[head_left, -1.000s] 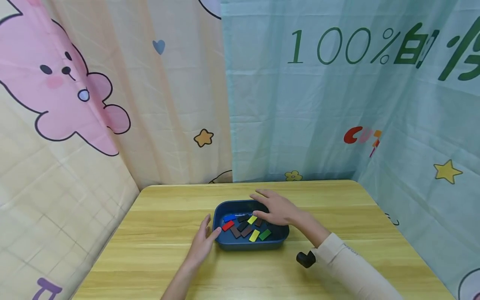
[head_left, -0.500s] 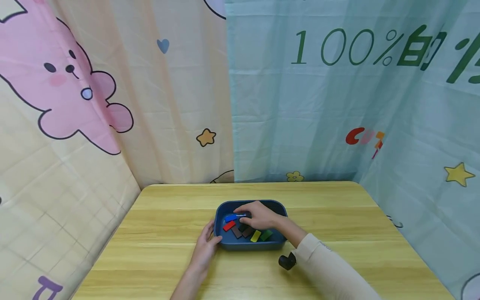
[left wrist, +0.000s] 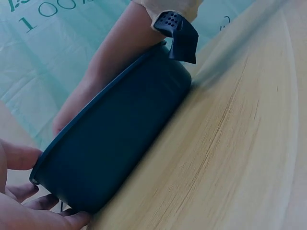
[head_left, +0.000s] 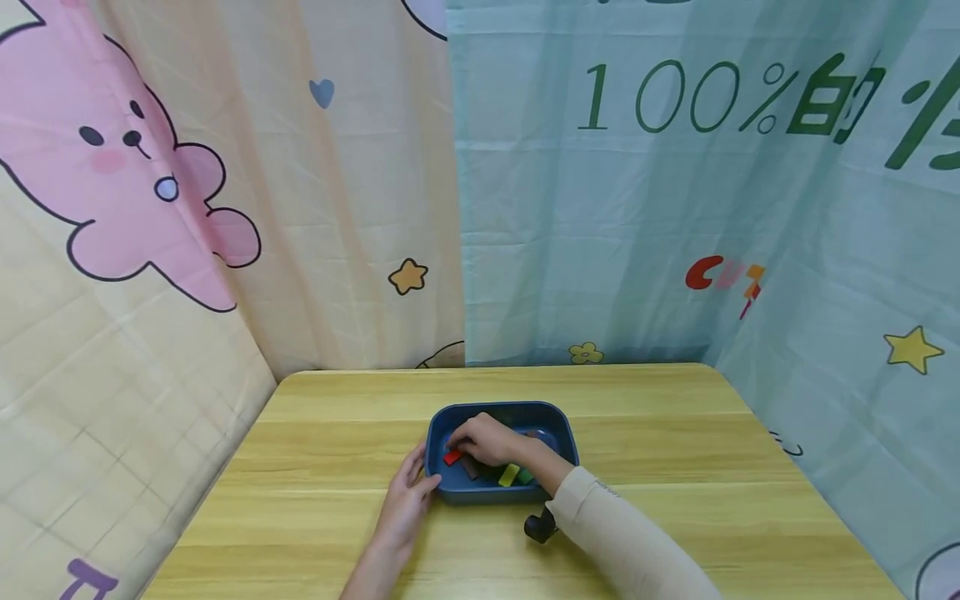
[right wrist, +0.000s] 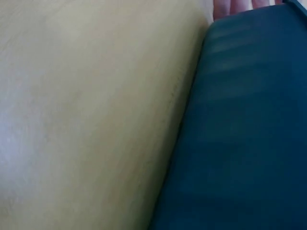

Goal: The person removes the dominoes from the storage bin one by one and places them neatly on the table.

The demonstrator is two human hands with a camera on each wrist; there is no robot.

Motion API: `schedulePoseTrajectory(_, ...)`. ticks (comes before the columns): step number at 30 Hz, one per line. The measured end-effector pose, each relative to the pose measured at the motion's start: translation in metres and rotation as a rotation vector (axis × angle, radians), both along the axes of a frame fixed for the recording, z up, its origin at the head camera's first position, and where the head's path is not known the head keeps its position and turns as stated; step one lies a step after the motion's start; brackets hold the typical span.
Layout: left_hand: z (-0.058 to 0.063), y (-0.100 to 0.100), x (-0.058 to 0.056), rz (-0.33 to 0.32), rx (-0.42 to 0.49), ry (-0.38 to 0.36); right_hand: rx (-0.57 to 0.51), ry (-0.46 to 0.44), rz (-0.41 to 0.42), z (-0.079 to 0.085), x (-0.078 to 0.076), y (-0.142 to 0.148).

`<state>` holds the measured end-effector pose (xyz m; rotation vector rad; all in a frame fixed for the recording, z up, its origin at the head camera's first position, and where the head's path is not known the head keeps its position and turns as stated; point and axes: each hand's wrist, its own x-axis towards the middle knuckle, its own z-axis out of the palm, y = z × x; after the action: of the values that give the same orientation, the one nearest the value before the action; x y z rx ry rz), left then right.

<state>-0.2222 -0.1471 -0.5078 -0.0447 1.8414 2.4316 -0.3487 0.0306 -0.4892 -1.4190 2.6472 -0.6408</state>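
One red block [head_left: 452, 457] is lying in the box [head_left: 491, 496] my left hand [head_left: 408, 492] is gripping; my right hand [head_left: 486, 439] is reaching further left, work seemingly shifting there, pinching what, I cannot tell

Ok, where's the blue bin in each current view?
Head: blue bin below centre, left hand at its left end, right hand inside.
Left wrist: its outer side slants from lower left to upper centre.
Right wrist: its outer side fills most of the right half, cut off by the frame.
Shared landmark: wooden table.
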Motion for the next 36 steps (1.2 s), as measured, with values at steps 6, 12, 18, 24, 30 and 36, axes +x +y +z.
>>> schedulePoseTrajectory(6, -0.001, 0.002, 0.002, 0.046, 0.020, -0.019, 0.083, 0.039, 0.001, 0.001, 0.001, -0.010)
schedulePoseTrajectory(12, -0.001, 0.003, 0.006, 0.075, 0.023, -0.021, 0.138, 0.056, -0.033, 0.001, 0.003, -0.019)
schedulePoseTrajectory(18, -0.001, 0.001, 0.008, 0.098, 0.017, -0.033, 0.148, 0.035, -0.027, 0.003, 0.003, -0.025)
schedulePoseTrajectory(24, 0.000, 0.004, 0.003, 0.060, 0.020, -0.015, 0.174, 0.066, -0.050, 0.007, 0.002, -0.018)
schedulePoseTrajectory(30, -0.001, 0.007, 0.004, 0.056, 0.009, -0.017, 0.140, 0.073, -0.033, 0.011, 0.008, -0.008)
schedulePoseTrajectory(36, 0.001, 0.007, 0.004, 0.056, -0.006, -0.016, 0.074, 0.044, -0.065, 0.022, 0.007, 0.005)
